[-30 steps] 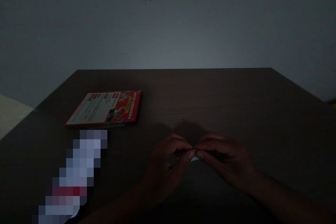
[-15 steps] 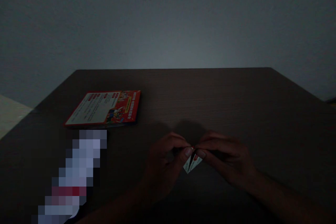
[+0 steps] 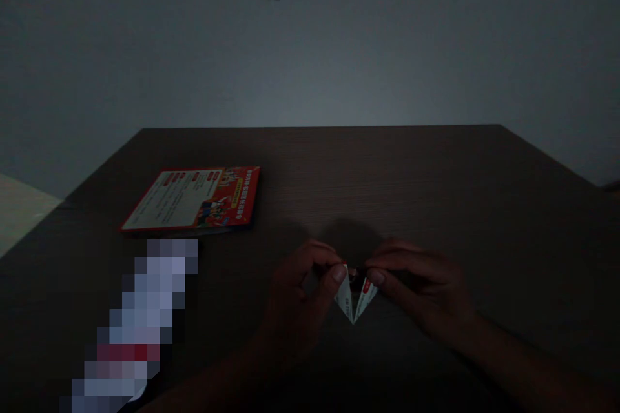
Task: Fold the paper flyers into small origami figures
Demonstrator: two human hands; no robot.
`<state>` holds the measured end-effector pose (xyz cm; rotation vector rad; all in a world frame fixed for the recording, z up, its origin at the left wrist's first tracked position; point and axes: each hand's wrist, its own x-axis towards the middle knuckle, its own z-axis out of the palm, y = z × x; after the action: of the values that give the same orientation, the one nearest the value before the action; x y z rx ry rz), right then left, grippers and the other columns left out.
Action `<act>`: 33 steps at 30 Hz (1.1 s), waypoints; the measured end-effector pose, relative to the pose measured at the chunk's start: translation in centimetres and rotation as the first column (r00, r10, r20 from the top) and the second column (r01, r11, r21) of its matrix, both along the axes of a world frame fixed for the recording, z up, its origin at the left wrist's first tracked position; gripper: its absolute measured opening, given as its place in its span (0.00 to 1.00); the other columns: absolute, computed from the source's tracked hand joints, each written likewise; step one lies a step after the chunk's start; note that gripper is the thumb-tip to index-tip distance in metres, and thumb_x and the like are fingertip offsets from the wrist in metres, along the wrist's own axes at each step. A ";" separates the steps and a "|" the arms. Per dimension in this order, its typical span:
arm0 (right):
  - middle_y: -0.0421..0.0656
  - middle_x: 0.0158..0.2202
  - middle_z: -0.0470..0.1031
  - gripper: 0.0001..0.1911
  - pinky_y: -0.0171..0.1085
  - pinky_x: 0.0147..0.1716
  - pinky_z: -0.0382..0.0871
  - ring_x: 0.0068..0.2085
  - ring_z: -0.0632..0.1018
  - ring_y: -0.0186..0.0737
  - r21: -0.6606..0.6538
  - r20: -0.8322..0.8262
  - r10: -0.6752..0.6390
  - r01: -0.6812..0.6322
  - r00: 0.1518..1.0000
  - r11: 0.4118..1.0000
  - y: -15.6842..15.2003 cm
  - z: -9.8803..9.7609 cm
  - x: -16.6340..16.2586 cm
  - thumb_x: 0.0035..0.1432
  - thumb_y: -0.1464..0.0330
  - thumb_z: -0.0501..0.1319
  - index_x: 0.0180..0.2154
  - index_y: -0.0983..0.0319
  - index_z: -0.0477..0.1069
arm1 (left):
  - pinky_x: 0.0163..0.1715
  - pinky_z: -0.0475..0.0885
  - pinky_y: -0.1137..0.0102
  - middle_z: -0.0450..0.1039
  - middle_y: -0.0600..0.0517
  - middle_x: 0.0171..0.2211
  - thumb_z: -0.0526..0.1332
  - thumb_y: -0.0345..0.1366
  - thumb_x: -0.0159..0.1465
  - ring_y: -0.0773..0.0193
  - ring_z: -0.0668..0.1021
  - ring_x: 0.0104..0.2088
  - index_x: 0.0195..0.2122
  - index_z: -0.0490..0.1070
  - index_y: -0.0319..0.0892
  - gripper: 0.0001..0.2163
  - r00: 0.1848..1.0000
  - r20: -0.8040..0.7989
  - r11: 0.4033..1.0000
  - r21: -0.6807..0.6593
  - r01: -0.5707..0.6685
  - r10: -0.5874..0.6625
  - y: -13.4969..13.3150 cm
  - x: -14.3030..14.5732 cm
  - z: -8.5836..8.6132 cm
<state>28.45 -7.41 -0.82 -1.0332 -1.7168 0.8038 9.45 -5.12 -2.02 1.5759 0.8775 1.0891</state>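
Note:
A small piece of folded paper [image 3: 345, 299], white with print and a red mark, is held between my hands at the near middle of the table. Its two flaps spread apart in a V, with the point facing me. My left hand [image 3: 310, 290] pinches the left flap between thumb and fingers. On the other side, my right hand [image 3: 416, 277] pinches the right flap the same way. A dark gap shows between the flaps. The fingertips cover the upper corners of the paper.
A red and white printed booklet or stack of sheets [image 3: 194, 200] lies on the dark wooden table [image 3: 387, 168], left of my hands. Nearer me on the left is a bright pixelated object [image 3: 140, 316]. Behind the table rises a grey wall [image 3: 310, 45]. The light is dim.
My hands have drawn slightly apart, and the two paper flaps have opened wider, with a larger gap between them. The booklet and the pixelated object stay in place.

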 end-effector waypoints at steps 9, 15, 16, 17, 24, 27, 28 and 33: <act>0.43 0.29 0.76 0.07 0.36 0.27 0.71 0.30 0.77 0.37 0.025 0.005 -0.064 0.064 0.998 0.998 0.1 0.3 -0.2 0.56 0.75 0.61 0.35 0.60 0.76 | 0.30 0.65 0.73 0.66 0.53 0.30 0.55 0.33 0.64 0.67 0.70 0.31 0.32 0.67 0.42 0.05 0.999 0.015 0.999 -0.030 -0.032 0.032 -0.1 0.0 0.1; 0.43 0.31 0.79 0.06 0.36 0.29 0.72 0.32 0.78 0.38 0.032 0.032 -0.139 0.138 0.990 0.990 0.0 0.2 0.0 0.55 0.73 0.62 0.35 0.58 0.76 | 0.29 0.65 0.72 0.64 0.53 0.29 0.55 0.35 0.64 0.66 0.68 0.30 0.31 0.66 0.43 0.05 0.996 -0.001 0.995 -0.026 -0.093 0.093 -0.1 0.1 0.0; 0.43 0.31 0.79 0.06 0.36 0.30 0.72 0.32 0.78 0.38 0.030 0.029 -0.143 0.143 0.989 0.989 -0.1 0.1 0.0 0.55 0.73 0.62 0.35 0.58 0.76 | 0.29 0.64 0.72 0.63 0.54 0.29 0.54 0.34 0.64 0.66 0.68 0.29 0.31 0.66 0.43 0.05 0.995 -0.002 0.994 -0.022 -0.104 0.104 -0.1 0.1 0.0; 0.43 0.31 0.79 0.06 0.35 0.30 0.72 0.32 0.78 0.38 0.029 0.020 -0.153 0.153 0.988 0.988 -0.1 0.1 0.1 0.55 0.73 0.62 0.35 0.58 0.76 | 0.29 0.64 0.72 0.63 0.54 0.29 0.54 0.35 0.64 0.66 0.68 0.29 0.31 0.65 0.43 0.05 0.993 0.001 0.993 -0.020 -0.116 0.116 -0.1 0.0 -0.1; 0.43 0.31 0.78 0.04 0.36 0.30 0.73 0.32 0.77 0.38 -0.029 -0.031 -0.249 0.248 0.968 0.968 -0.2 -0.3 0.1 0.56 0.70 0.62 0.34 0.58 0.75 | 0.27 0.63 0.73 0.63 0.55 0.27 0.54 0.36 0.64 0.67 0.67 0.27 0.31 0.65 0.43 0.05 0.985 -0.023 0.982 -0.075 -0.174 0.173 -0.1 0.1 -0.1; 0.41 0.31 0.78 0.03 0.35 0.31 0.73 0.32 0.78 0.37 -0.046 -0.048 -0.286 0.284 0.957 0.958 -0.3 -0.4 0.2 0.56 0.70 0.62 0.34 0.57 0.74 | 0.27 0.63 0.73 0.63 0.55 0.27 0.54 0.35 0.63 0.68 0.66 0.26 0.31 0.65 0.43 0.05 0.979 -0.021 0.974 -0.099 -0.204 0.203 -0.1 0.2 0.0; 0.41 0.31 0.78 0.03 0.34 0.31 0.72 0.32 0.78 0.37 -0.051 -0.045 -0.297 0.295 0.954 0.954 -0.3 -0.4 0.3 0.56 0.70 0.62 0.34 0.57 0.74 | 0.27 0.63 0.73 0.62 0.55 0.27 0.54 0.35 0.63 0.68 0.66 0.26 0.31 0.65 0.43 0.05 0.978 -0.014 0.973 -0.100 -0.210 0.210 0.0 0.3 0.0; 0.43 0.31 0.78 0.03 0.35 0.31 0.73 0.31 0.78 0.38 -0.075 -0.028 -0.353 0.350 0.935 0.934 -0.3 -0.3 0.5 0.57 0.67 0.62 0.33 0.58 0.74 | 0.26 0.63 0.73 0.63 0.55 0.27 0.54 0.35 0.63 0.68 0.66 0.26 0.31 0.65 0.43 0.04 0.978 -0.021 0.974 -0.091 -0.209 0.208 0.2 -0.1 -0.5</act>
<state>28.92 -7.76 -1.13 -1.3168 -1.4198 0.6494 9.36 -4.96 -2.49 1.4377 1.1051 1.1693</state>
